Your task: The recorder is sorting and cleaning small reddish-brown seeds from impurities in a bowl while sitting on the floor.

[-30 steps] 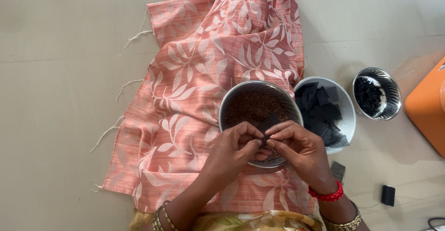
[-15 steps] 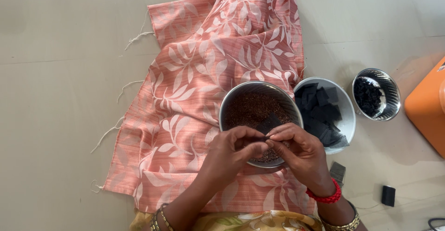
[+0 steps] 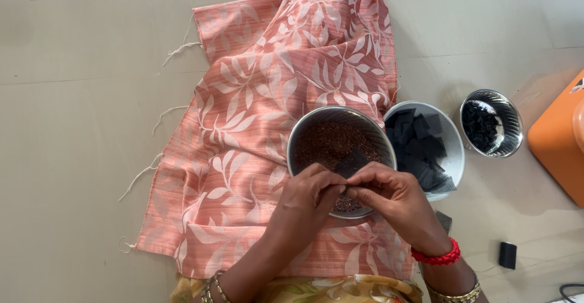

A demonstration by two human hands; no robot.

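Both hands are staying together over the seed bowl (image 3: 340, 157): the left hand (image 3: 307, 196) and right hand (image 3: 389, 196) are pinching a black square (image 3: 351, 163), now seemingly folded tighter than a second ago, though the fingers are hiding most of it.

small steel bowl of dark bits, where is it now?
Head view, right side: the small steel bowl of dark bits sits on the floor between the white bowl of black squares and the orange box.

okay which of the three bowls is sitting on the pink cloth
The steel bowl of reddish-brown grains, right under both hands. The white bowl of black squares and the small steel bowl stand on the bare floor.
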